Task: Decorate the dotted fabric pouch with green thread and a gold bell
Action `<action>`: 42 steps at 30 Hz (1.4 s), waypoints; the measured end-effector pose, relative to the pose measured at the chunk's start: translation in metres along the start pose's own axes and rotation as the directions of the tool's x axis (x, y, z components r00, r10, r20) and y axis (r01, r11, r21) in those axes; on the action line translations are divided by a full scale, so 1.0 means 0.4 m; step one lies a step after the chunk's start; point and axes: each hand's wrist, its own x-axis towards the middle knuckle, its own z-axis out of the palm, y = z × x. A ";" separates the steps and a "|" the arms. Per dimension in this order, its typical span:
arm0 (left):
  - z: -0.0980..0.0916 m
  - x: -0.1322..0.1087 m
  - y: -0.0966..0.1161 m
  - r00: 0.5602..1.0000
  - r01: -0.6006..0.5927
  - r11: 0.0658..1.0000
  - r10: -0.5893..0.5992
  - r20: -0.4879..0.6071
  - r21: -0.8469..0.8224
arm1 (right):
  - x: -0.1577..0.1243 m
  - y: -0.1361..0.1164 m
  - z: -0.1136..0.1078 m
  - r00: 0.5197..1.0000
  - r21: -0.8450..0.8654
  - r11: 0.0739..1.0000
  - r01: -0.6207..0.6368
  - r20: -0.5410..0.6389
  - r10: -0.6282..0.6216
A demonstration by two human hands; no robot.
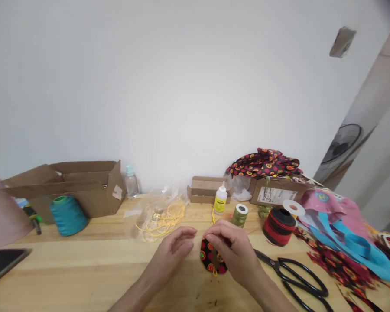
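My right hand (234,250) rests on a small oval piece of black fabric with red and orange dots (210,259) on the wooden table (84,268). Its fingers are curled in a pinch at the piece's top edge, where a yellow thread (212,213) runs up. My left hand (172,253) sits just left of the piece with its fingers loosely curved and apart, holding nothing that I can see.
Black scissors (295,279) lie right of my right hand. A glue bottle (220,199), green thread spool (239,215), red-black ribbon roll (278,226), yellow cord in plastic (160,216), teal thread cone (67,215), cardboard boxes (81,184), a phone (1,264) and printed fabric (264,162) surround them.
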 end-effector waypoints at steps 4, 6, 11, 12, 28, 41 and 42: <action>0.024 0.002 0.054 0.995 -0.091 0.996 0.090 0.048 0.019 | 0.008 0.001 0.002 1.000 0.003 1.000 0.011 0.013 -0.011; 0.043 0.005 0.082 0.992 -0.091 0.995 0.094 0.090 -0.033 | 0.013 -0.002 0.001 1.000 0.004 1.000 0.017 0.014 -0.017; 0.075 0.014 0.116 0.984 -0.047 0.984 0.075 0.160 -0.170 | 0.031 -0.019 -0.007 0.999 -0.017 1.000 0.014 -0.031 -0.015; 0.078 0.015 0.116 0.983 -0.041 0.982 0.072 0.166 -0.183 | 0.033 -0.022 -0.008 0.999 -0.019 1.000 0.009 -0.036 -0.010; 0.104 0.019 0.083 0.986 0.096 0.905 -0.028 0.167 -0.413 | 0.056 -0.020 -0.008 0.995 -0.144 0.984 -0.101 -0.025 0.098; 0.103 0.016 0.065 0.960 0.250 0.818 -0.142 0.240 -0.518 | 0.056 -0.013 0.004 0.996 -0.207 0.974 -0.087 -0.025 0.084; 0.103 0.016 0.064 0.961 0.245 0.832 -0.142 0.236 -0.498 | 0.055 -0.010 0.004 0.996 -0.204 0.975 -0.090 -0.026 0.086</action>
